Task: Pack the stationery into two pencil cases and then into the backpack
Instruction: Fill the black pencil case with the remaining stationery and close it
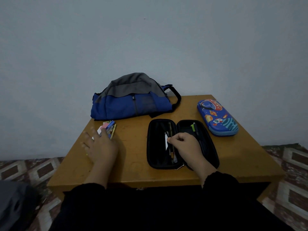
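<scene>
**Packing underway: black case open, loose bits still on desk**

Head view, the only one: wooden tan desk (136,165) against a plain wall. Black zip-around pencil case (182,144) lies open flat at centre-right, both halves up. Right hand (184,144) sits over its middle, fingertips pinched together on a thin item at the left half; can't tell exactly what, looks like a pen or slim stick beside a white slip. Left hand (100,145) is spread wide, fingers apart, gripping nothing, hovering over or just touching the small pile of coloured stationery (108,129) at desk's left. It's blurred.

Blue hard-shell pencil case w/ space print (217,117) sits zipped, far right, well apart from the pile. Blue-and-grey fabric backpack (131,99) rests at the back edge, apparently closed.

Risks, as I judge them:
- Pile is near desk's left edge; a sweeping grab could knock pieces to the floor.
- Dim light, black interior: thin items may miss the elastic loops & slide loose.
- Overfilling one half could jam the zip.

Count: 2 pencil cases, 1 backpack, 1 pile (pieces too small to count), 2 hands. A green-tipped pen (194,126) shows in the right half.
</scene>
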`<control>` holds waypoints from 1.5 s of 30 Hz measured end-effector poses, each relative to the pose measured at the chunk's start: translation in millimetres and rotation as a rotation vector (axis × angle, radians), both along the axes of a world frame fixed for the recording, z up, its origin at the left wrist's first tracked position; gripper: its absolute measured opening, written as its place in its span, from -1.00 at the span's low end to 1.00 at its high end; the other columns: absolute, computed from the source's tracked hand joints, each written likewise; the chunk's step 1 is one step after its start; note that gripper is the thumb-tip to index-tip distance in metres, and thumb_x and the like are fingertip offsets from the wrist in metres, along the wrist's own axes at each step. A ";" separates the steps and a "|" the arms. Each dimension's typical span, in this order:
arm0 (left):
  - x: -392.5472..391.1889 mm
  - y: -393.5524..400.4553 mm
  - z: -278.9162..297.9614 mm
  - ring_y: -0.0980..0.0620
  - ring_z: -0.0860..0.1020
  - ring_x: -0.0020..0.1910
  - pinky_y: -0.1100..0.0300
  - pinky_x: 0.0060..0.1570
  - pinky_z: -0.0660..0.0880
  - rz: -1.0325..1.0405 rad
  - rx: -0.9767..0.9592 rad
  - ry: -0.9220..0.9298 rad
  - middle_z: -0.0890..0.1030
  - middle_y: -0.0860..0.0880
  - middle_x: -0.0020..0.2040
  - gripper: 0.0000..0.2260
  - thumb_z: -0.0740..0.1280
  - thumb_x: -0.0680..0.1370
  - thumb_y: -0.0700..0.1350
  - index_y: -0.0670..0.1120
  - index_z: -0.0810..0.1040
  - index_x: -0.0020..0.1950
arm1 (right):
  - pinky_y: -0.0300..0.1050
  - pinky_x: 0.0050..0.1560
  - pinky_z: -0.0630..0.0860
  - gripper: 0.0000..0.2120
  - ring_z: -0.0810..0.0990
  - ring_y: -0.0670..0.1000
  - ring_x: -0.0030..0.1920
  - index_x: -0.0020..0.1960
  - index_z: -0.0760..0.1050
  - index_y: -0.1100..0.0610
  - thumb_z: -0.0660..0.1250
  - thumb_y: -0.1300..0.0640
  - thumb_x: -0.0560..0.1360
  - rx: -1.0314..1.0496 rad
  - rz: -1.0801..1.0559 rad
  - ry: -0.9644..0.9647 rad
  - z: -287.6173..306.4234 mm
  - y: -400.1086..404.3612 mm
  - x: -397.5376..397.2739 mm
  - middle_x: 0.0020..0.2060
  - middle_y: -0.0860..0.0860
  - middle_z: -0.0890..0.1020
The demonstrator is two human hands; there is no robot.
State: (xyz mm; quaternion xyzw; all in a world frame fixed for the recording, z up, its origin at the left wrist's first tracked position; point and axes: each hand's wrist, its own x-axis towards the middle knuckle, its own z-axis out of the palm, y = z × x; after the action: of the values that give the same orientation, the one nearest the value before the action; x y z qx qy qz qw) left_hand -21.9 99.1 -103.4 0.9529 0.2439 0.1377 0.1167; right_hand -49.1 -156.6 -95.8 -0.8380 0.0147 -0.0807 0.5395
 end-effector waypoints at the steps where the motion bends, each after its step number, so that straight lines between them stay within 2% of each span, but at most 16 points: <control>1: 1.3 5.6 -0.4 -0.21 -0.15 0.53 -0.19 0.46 -0.11 -0.001 -0.001 0.036 -0.03 -0.13 0.57 -0.47 0.10 0.62 0.12 0.02 0.07 0.55 | 0.03 0.00 0.54 -0.69 0.56 -0.06 -0.11 -0.35 0.51 0.12 0.40 -0.03 0.48 0.001 -0.001 0.000 0.1 -0.1 -0.2 -0.21 -0.01 0.59; 5: 12.5 20.6 -3.4 -0.23 -0.04 0.53 -0.21 0.46 0.00 -0.074 -0.056 0.155 0.02 -0.12 0.57 -0.44 0.00 0.61 0.24 0.07 0.01 0.56 | 0.05 -0.02 0.55 -0.69 0.57 -0.04 -0.15 -0.37 0.50 0.10 0.41 -0.02 0.47 -0.002 -0.006 0.001 0.3 0.1 0.0 -0.26 0.00 0.60; 8: 17.3 21.3 -5.8 -0.22 0.11 0.50 -0.18 0.45 0.12 -0.114 -0.066 0.169 0.15 -0.15 0.54 -0.47 -0.02 0.62 0.22 0.06 0.09 0.55 | 0.06 -0.01 0.55 -0.69 0.57 -0.05 -0.14 -0.39 0.48 0.06 0.41 -0.04 0.47 -0.007 -0.006 0.005 -0.9 0.1 1.7 -0.26 -0.03 0.59; 11: 15.1 14.6 -6.4 -0.22 0.16 0.48 -0.16 0.43 0.18 -0.130 -0.053 0.150 0.19 -0.16 0.52 -0.48 -0.02 0.62 0.21 0.04 0.11 0.54 | 0.07 0.03 0.54 -0.69 0.56 -0.06 -0.13 -0.39 0.48 0.05 0.41 -0.04 0.47 -0.004 -0.002 0.004 -2.1 0.0 2.6 -0.27 -0.04 0.59; 19: 4.5 -23.3 -6.4 -0.24 0.06 0.51 -0.15 0.46 0.10 -0.154 -0.049 0.181 0.06 -0.16 0.55 -0.48 -0.01 0.63 0.20 0.05 0.06 0.56 | 0.09 0.12 0.52 -0.71 0.56 -0.02 -0.05 -0.38 0.50 0.01 0.41 -0.07 0.45 0.006 0.002 0.013 -5.3 -1.1 4.0 -0.19 -0.03 0.58; 34: 0.9 -62.7 1.3 -0.25 -0.18 0.53 -0.19 0.47 -0.14 -0.229 -0.101 0.205 -0.09 -0.21 0.57 -0.46 -0.02 0.64 0.17 0.03 -0.03 0.57 | 0.04 0.08 0.52 -0.72 0.56 -0.06 -0.07 -0.34 0.53 0.08 0.41 -0.04 0.46 0.001 0.002 0.006 -5.6 -1.7 4.0 -0.16 -0.01 0.59; 35: 0.4 -62.5 1.5 -0.26 -0.18 0.52 -0.20 0.46 -0.14 -0.232 -0.078 0.176 -0.08 -0.20 0.57 -0.46 0.01 0.63 0.18 0.02 0.01 0.57 | 0.04 0.09 0.52 -0.72 0.56 -0.06 -0.06 -0.34 0.53 0.08 0.41 -0.04 0.46 0.000 0.005 0.005 -5.6 -1.7 4.0 -0.16 -0.01 0.59; 37: -1.8 -62.6 1.0 -0.25 -0.12 0.53 -0.20 0.45 -0.09 -0.247 0.007 0.060 0.05 -0.17 0.56 -0.52 0.09 0.62 0.16 0.00 0.22 0.49 | 0.04 0.10 0.52 -0.73 0.56 -0.05 -0.05 -0.35 0.53 0.06 0.41 -0.04 0.46 0.003 0.004 0.003 -5.5 -1.8 3.7 -0.16 -0.01 0.59; 40: -5.0 -61.5 0.9 -0.21 0.05 0.50 -0.15 0.44 0.03 -0.266 0.104 -0.061 0.29 -0.13 0.46 -0.68 0.22 0.58 0.11 -0.02 0.51 0.24 | 0.04 0.10 0.52 -0.74 0.56 -0.06 -0.08 -0.33 0.54 0.07 0.42 -0.03 0.46 0.006 0.003 0.006 -4.8 -1.2 3.5 -0.16 -0.01 0.58; 42: -5.5 -60.0 1.0 -0.19 0.11 0.48 -0.13 0.44 0.08 -0.265 0.116 -0.068 0.34 -0.12 0.41 -0.73 0.26 0.56 0.09 -0.04 0.58 0.13 | 0.04 0.11 0.51 -0.74 0.55 -0.06 -0.07 -0.31 0.55 0.09 0.41 -0.03 0.47 0.007 0.007 0.006 -4.9 -0.9 3.0 -0.15 -0.02 0.59; 45: -3.9 -60.5 4.0 -0.17 0.13 0.47 -0.11 0.43 0.09 -0.262 0.098 -0.050 0.37 -0.12 0.40 -0.74 0.25 0.57 0.05 -0.06 0.61 0.09 | 0.04 0.10 0.52 -0.74 0.55 -0.06 -0.08 -0.31 0.54 0.09 0.41 -0.03 0.47 0.002 0.005 0.010 -4.5 -0.2 2.8 -0.15 -0.02 0.58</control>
State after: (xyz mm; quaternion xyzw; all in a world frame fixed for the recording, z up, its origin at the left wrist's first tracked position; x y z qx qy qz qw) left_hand -25.7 38.7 -99.5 0.9774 0.1072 0.1567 0.0928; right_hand -46.3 -156.8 -100.3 -0.8380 0.0154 -0.0749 0.5403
